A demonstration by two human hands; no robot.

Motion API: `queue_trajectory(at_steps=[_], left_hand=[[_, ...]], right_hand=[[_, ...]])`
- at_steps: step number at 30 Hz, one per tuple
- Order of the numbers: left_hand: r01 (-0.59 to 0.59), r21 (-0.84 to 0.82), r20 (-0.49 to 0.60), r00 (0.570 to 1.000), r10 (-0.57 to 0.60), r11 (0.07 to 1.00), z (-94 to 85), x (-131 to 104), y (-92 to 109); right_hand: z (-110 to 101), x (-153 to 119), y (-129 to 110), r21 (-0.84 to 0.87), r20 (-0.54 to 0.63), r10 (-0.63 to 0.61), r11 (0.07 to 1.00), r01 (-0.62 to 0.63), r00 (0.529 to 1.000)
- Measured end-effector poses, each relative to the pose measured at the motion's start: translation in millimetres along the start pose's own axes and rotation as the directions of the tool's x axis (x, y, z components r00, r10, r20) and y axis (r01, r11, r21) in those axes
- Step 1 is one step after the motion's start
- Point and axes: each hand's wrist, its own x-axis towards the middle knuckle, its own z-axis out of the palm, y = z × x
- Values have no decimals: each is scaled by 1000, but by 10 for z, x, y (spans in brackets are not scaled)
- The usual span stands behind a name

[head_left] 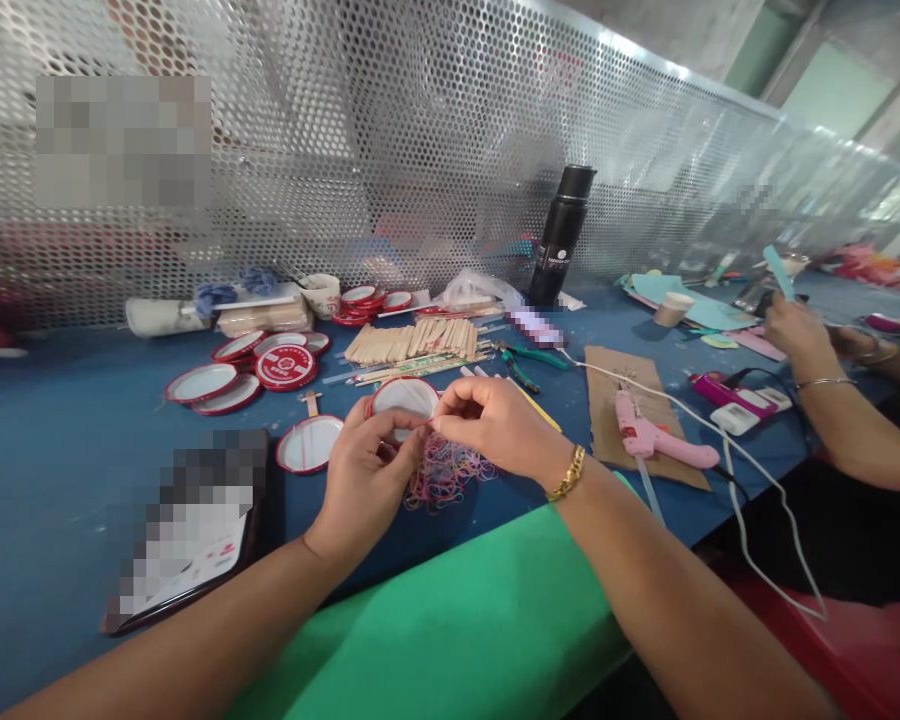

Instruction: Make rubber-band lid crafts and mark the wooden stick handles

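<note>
My left hand [367, 475] and my right hand [487, 420] meet at the fingertips over the table, both closed in a pinch. Between them is a bit of thin reddish strand, mostly hidden by the fingers. Just behind the fingers is a round red-rimmed lid [405, 392], partly covered by my left hand; whether it is held or lying there I cannot tell. Under my hands lies a tangle of thin coloured bands [454, 478]. Left of my left hand, another red-rimmed lid [307, 445] lies with a wooden stick [312, 404] at its far edge.
More red-rimmed lids [285, 367], wooden sticks [412, 340] and green-handled pliers [529, 365] lie behind. A black bottle [562, 235] stands by the perforated metal screen [435, 130]. Rightward are a pink glue gun [645, 435] on cardboard [607, 400], a white cord and a co-worker's hand [795, 325]. A phone [195, 530] lies left.
</note>
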Motion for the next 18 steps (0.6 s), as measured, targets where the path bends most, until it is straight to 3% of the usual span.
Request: queue_trajectory(at_steps=[5,10,12,15,18], left_hand=[[19,36,-35,999,-18,999,-3,33,-23],[-5,20,-7,1000,5,1000,-8,21,-44],[-57,-7,14,998,57,998,-10,-1,-35],[-162,-25,14,987,162,987,-17,-23,-16],[-172,-28,-16,985,172,985,-20,-19,-25]], right_hand=[[-138,-36,-104,273,293,-153,959,71,944],[-158,-63,-124,487,436,-279,873,37,856],[-113,-65,-88,501,424,-297,864,52,856],[-54,-48,-23,413,321,-271,902,123,908],[-71,-15,14,229,58,-268,941,249,962]])
